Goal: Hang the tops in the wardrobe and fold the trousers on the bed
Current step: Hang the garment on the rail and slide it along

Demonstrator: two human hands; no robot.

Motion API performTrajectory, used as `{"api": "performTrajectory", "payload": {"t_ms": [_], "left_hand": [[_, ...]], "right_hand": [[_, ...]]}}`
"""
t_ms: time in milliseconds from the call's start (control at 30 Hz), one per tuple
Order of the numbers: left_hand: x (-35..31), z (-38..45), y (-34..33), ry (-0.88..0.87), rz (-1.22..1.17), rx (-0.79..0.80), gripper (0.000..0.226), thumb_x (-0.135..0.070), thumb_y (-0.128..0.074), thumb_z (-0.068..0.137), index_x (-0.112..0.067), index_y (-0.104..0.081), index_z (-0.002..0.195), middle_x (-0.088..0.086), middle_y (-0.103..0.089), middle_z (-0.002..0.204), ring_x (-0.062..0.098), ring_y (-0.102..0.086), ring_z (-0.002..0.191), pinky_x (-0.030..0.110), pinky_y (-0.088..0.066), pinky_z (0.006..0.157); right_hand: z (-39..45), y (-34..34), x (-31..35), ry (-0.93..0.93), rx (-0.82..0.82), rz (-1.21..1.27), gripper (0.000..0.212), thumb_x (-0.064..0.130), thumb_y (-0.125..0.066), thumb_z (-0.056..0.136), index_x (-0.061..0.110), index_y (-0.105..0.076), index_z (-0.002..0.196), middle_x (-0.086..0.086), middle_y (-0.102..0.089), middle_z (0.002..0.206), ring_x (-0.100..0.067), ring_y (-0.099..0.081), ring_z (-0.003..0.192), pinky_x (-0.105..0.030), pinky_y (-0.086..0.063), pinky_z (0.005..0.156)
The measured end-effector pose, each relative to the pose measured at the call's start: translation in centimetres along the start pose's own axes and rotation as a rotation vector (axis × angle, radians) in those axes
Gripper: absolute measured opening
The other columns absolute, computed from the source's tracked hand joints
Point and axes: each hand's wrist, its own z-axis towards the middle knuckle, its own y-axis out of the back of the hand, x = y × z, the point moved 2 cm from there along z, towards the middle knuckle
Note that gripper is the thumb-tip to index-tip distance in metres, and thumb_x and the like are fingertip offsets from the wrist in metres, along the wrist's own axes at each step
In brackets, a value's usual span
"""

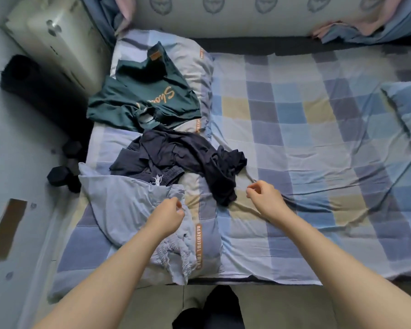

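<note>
Three garments lie on the left half of the checked bed (318,129). A dark green top (150,96) with orange lettering rests on the far pillow. A crumpled dark navy garment (183,157) sprawls in the middle. Nearest me lies a pale blue garment (119,210) with a gathered waistband at the bed's front edge. My left hand (170,216) hovers over the pale blue garment, fingers loosely curled and holding nothing. My right hand (262,194) hangs just right of the navy garment above the sheet, fingers loosely curled and empty.
A white appliance (55,41) stands at the far left beside the bed. Dark dumbbells (64,172) lie on the floor at the bed's left side. A second pillow (408,115) sits at the right edge. Bunched blue and pink bedding (365,27) lies along the far wall.
</note>
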Motion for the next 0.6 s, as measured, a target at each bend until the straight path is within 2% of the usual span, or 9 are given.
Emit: {"api": "performTrajectory", "payload": {"t_ms": [100, 233, 400, 500, 600], "left_hand": [[-1.2, 6.2, -2.1, -0.029, 0.087, 0.032, 0.035, -0.021, -0.051, 0.093, -0.011, -0.053, 0.126, 0.013, -0.053, 0.133, 0.031, -0.051, 0.122, 0.037, -0.043, 0.098], [-1.7, 13.4, -6.0, -0.092, 0.296, 0.091, 0.043, -0.026, -0.052, 0.094, -0.012, -0.045, 0.134, 0.010, -0.046, 0.140, 0.031, -0.042, 0.129, 0.042, -0.040, 0.103], [-2.3, 22.0, -8.6, -0.236, 0.636, -0.025, 0.054, -0.018, -0.052, 0.091, -0.013, -0.034, 0.142, 0.007, -0.038, 0.146, 0.029, -0.032, 0.136, 0.041, -0.033, 0.106], [-1.0, 27.8, -8.9, -0.278, 0.877, -0.071, 0.066, -0.013, -0.048, 0.095, -0.008, -0.016, 0.153, 0.010, -0.016, 0.161, 0.031, -0.013, 0.148, 0.046, -0.020, 0.117], [0.5, 31.9, -8.9, -0.198, 0.880, -0.049, 0.070, -0.012, -0.043, 0.099, -0.012, -0.004, 0.156, 0.008, -0.003, 0.164, 0.031, -0.006, 0.150, 0.049, -0.016, 0.119]], "right_hand": [[6.4, -1.4, -1.4, -0.038, 0.021, 0.059, 0.024, 0.025, -0.049, 0.094, 0.010, -0.061, 0.108, -0.005, -0.067, 0.109, -0.022, -0.057, 0.100, -0.030, -0.040, 0.079], [14.0, -4.6, -3.5, -0.057, 0.078, 0.025, 0.025, 0.025, -0.048, 0.095, 0.010, -0.061, 0.110, -0.006, -0.065, 0.113, -0.024, -0.057, 0.105, -0.035, -0.045, 0.091], [20.8, -9.0, -6.0, -0.083, 0.175, 0.054, 0.041, 0.031, -0.051, 0.096, 0.012, -0.050, 0.132, -0.007, -0.058, 0.127, -0.024, -0.054, 0.117, -0.036, -0.043, 0.100], [24.5, -12.2, -7.6, -0.065, 0.206, 0.051, 0.052, 0.033, -0.054, 0.095, 0.013, -0.043, 0.141, -0.010, -0.052, 0.135, -0.026, -0.050, 0.124, -0.039, -0.041, 0.105], [26.9, -14.8, -8.8, -0.005, 0.194, -0.043, 0.064, 0.036, -0.057, 0.093, 0.013, -0.032, 0.147, -0.014, -0.042, 0.143, -0.029, -0.040, 0.133, -0.040, -0.035, 0.110]]}}
